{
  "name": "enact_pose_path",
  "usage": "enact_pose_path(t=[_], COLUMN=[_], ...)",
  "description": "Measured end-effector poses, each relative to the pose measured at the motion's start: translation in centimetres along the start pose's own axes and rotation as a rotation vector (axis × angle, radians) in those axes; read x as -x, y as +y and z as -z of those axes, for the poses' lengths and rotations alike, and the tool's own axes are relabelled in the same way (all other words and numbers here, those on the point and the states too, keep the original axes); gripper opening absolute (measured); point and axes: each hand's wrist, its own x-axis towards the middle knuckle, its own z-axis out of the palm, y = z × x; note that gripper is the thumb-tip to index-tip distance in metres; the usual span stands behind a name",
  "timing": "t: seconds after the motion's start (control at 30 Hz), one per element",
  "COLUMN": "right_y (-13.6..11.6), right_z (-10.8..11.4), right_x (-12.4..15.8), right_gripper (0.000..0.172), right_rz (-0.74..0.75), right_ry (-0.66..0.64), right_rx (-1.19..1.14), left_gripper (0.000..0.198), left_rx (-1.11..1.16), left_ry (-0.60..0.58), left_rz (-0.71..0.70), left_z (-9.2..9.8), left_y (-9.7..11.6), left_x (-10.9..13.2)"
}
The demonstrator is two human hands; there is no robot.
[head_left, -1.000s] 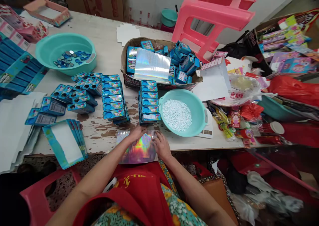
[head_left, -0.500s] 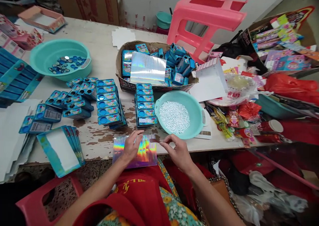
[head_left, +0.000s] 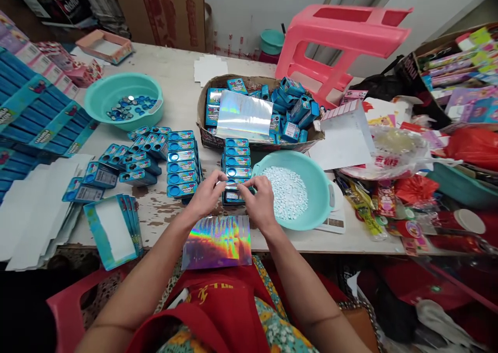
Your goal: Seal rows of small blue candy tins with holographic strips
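My left hand (head_left: 209,191) and my right hand (head_left: 259,198) meet over the near end of a row of small blue candy boxes (head_left: 238,151). Between their fingertips they pinch a thin, shiny sticker strip (head_left: 232,186) by its two ends, just above the nearest boxes. Whether it touches a box cannot be told. Below my hands, a holographic sticker sheet (head_left: 218,243) lies at the table's front edge. A second row of blue boxes (head_left: 182,164) stands to the left. Right of my right hand is a turquoise basin (head_left: 317,187) holding small white candies (head_left: 288,193).
A cardboard carton (head_left: 201,117) behind the rows holds more blue boxes and a silvery sheet (head_left: 245,115). Another turquoise basin (head_left: 123,83) with blue pieces stands back left. Loose blue boxes (head_left: 100,175) are at left. A pink stool (head_left: 350,29) and piled packets (head_left: 365,213) occupy the right.
Both hands have moved forward from the holographic sheet to the near end of the box row. The strip, held by my right hand alone before, is now between both hands. The view has shifted left.
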Motion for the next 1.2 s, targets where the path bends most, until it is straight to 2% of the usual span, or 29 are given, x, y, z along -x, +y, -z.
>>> enact_pose_path(t=[0.1,0.23,0.37,0.43,0.57,0.7,0.8,0.9,0.93,1.0,1.07,1.2], right_y=[0.5,1.6,2.6,3.0,3.4,3.1,2.5,2.7,3.2,5.0,7.6,12.1], right_z=[-1.2,-2.2,-2.6,-2.6,-2.7,-2.0,-0.7,0.1,-0.1,-1.0,-2.6,-6.0], right_x=[-1.2,-1.8,-2.2,-2.4,-2.7,-2.8,-0.8,3.8,5.7,9.1,11.5,12.7], right_gripper=[0.012,0.009,0.026,0.025,0.017,0.008,0.016,0.023,0.022,0.019,0.022,0.03], right_rz=[-0.012,-0.044,-0.214,-0.261,-0.2,-0.182,-0.139,-0.037,0.001,0.06,0.067,0.077], right_ry=[0.024,0.022,0.038,0.02,0.038,0.013,0.073,0.201,0.19,0.07,-0.048,-0.223], right_rx=[0.055,-0.007,-0.109,-0.154,-0.188,-0.207,-0.27,-0.232,-0.205,-0.149,-0.054,0.177], left_gripper=[0.011,0.011,0.015,0.014,0.014,0.02,0.023,0.025,0.028,0.028,0.019,0.018], left_rx=[-0.078,0.035,0.137,0.009,-0.395,-0.516,-0.634,-0.838,-0.889,-0.941,-0.939,-0.9], left_ry=[0.039,0.08,0.116,0.136,0.155,0.181,0.107,-0.055,-0.099,-0.149,-0.176,-0.21], left_rz=[-0.036,0.038,0.167,0.186,0.14,0.199,0.184,0.117,0.116,0.137,0.146,0.122], left_z=[-0.1,-1.5,-3.0,-3.4,-3.0,-3.5,-5.6,-7.9,-8.5,-9.3,-9.6,-9.3], left_y=[-0.9,-3.1,-5.2,-5.8,-6.0,-7.3,-9.4,-11.5,-12.0,-12.8,-13.1,-13.2], left_x=[-1.3,-1.9,-2.2,-2.5,-2.3,0.6,3.3,4.6,4.7,4.6,4.3,4.4])
